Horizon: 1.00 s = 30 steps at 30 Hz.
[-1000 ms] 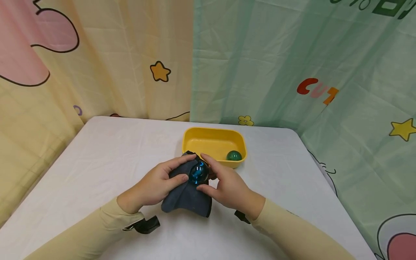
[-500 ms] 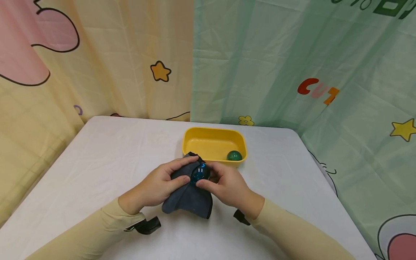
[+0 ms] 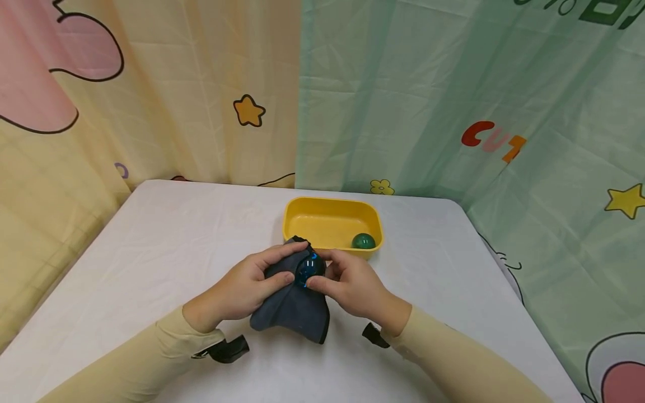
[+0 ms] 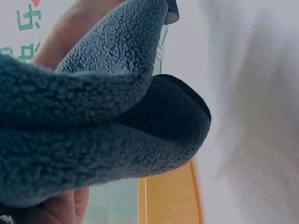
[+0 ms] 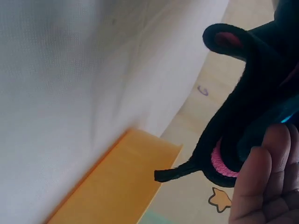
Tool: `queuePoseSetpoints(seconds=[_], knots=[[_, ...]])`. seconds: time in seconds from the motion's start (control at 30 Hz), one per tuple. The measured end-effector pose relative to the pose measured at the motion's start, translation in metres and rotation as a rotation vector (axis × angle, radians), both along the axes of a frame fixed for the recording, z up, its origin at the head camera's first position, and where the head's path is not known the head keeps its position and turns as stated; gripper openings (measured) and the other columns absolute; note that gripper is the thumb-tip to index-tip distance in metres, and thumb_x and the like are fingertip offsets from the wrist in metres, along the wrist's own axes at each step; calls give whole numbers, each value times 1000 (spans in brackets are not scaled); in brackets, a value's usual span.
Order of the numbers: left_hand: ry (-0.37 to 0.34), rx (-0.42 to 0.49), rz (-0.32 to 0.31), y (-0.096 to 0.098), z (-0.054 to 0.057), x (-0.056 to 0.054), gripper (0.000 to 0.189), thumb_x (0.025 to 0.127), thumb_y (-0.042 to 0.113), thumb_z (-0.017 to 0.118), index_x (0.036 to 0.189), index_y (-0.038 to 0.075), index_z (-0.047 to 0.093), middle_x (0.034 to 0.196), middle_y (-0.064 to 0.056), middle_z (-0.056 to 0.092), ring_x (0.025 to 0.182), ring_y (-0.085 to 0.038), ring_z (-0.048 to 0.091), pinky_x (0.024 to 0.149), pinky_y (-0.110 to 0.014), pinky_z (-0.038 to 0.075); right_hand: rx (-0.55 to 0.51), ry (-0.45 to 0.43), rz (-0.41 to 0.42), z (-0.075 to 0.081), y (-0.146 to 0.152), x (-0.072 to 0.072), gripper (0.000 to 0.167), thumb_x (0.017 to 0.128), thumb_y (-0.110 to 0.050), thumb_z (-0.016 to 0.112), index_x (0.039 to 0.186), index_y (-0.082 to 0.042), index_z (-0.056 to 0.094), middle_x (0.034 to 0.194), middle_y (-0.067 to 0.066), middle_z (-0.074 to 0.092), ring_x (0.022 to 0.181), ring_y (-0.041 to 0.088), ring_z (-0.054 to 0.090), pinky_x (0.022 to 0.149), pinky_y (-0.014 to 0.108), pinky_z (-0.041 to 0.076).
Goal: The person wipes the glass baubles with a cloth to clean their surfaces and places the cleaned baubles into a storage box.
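Observation:
A shiny blue ball [image 3: 309, 270] nestles against a dark blue-grey cloth [image 3: 292, 313] above the table in the head view. My left hand [image 3: 242, 286] grips the cloth from the left, with its thumb at the ball's edge. On the other side, my right hand [image 3: 359, 286] pinches the ball between thumb and fingers. Seen from the left wrist, the fluffy folded cloth [image 4: 88, 154] hides most of the left hand and the whole ball. In the right wrist view, the fingers [image 5: 254, 179] lie beside the cloth, whose inner fold shows pink.
Just beyond the hands stands a yellow plastic tub [image 3: 322, 210] with a green ball [image 3: 363, 241] in its near right corner. A white cloth covers the table [image 3: 176, 240]. Printed curtains [image 3: 403, 101] hang behind and at the sides.
My right hand's fingers have closed in on the blue ball from a wider spread. The ball has shifted slightly to the right, while the left hand has stayed nearly still.

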State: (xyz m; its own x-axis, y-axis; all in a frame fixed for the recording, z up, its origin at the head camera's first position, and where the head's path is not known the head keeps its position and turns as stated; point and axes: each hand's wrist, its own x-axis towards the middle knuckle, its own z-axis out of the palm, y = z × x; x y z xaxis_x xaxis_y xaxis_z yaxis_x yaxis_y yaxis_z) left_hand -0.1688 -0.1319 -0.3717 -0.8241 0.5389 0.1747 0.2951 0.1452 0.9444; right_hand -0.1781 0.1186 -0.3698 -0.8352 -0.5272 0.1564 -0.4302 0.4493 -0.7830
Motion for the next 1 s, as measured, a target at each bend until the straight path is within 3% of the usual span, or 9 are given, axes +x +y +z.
queuePoseSetpoints(seconds=[0.1, 0.27, 0.4, 0.47, 0.6, 0.7, 0.93, 1.0], knots=[[-5, 3, 1, 0, -1, 0, 53, 107, 13, 63, 158, 16, 50, 165, -16, 43, 151, -38, 42, 109, -12, 43, -26, 5, 1, -1, -1, 1, 41, 99, -26, 77, 133, -7, 67, 85, -1, 73, 63, 6, 59, 59, 23, 54], [-6, 5, 29, -2, -2, -2, 53, 106, 14, 63, 158, 17, 50, 163, -15, 46, 146, -36, 48, 107, -13, 45, 142, 216, 41, 0, -1, 5, 77, 96, -29, 80, 159, -11, 40, 127, 2, 73, 98, 10, 71, 90, 28, 61], [-14, 28, 22, -3, -2, -3, 54, 106, 14, 63, 158, 16, 49, 163, -14, 47, 148, -35, 46, 109, -12, 42, 189, 305, 64, 1, 0, 4, 73, 95, -21, 80, 156, -11, 40, 129, 5, 73, 100, 13, 74, 91, 31, 62], [-7, 22, 14, -3, -2, -3, 54, 107, 15, 63, 159, 15, 49, 163, -15, 47, 149, -36, 44, 110, -11, 41, 157, 261, 58, 0, 1, 3, 68, 96, -20, 79, 152, -8, 45, 115, 4, 77, 90, 10, 73, 82, 28, 62], [22, -19, 8, -3, -2, -1, 53, 107, 16, 63, 158, 18, 49, 164, -14, 45, 151, -38, 42, 110, -10, 39, 36, 27, 21, -1, 0, 2, 55, 99, -25, 75, 146, -6, 54, 84, 1, 75, 67, 6, 62, 61, 25, 55], [35, -43, 10, -3, -2, 0, 52, 107, 17, 63, 158, 21, 50, 165, -13, 44, 154, -38, 38, 112, -9, 36, -14, -33, 8, -1, -1, 3, 48, 103, -27, 71, 144, -5, 58, 90, 2, 76, 69, 7, 63, 63, 24, 56], [59, -71, 53, -4, -3, -1, 53, 106, 17, 65, 157, 22, 52, 163, -12, 48, 148, -37, 47, 111, -12, 38, 188, 253, 21, -3, -2, 8, 82, 95, -29, 81, 161, -9, 35, 123, 3, 75, 99, 13, 72, 85, 29, 61], [55, -62, 50, -4, -3, -1, 53, 106, 16, 65, 157, 21, 51, 162, -12, 49, 148, -36, 47, 111, -12, 38, 243, 340, 30, -3, -2, 7, 81, 93, -28, 83, 158, -9, 38, 127, 4, 74, 101, 15, 73, 90, 32, 61]])
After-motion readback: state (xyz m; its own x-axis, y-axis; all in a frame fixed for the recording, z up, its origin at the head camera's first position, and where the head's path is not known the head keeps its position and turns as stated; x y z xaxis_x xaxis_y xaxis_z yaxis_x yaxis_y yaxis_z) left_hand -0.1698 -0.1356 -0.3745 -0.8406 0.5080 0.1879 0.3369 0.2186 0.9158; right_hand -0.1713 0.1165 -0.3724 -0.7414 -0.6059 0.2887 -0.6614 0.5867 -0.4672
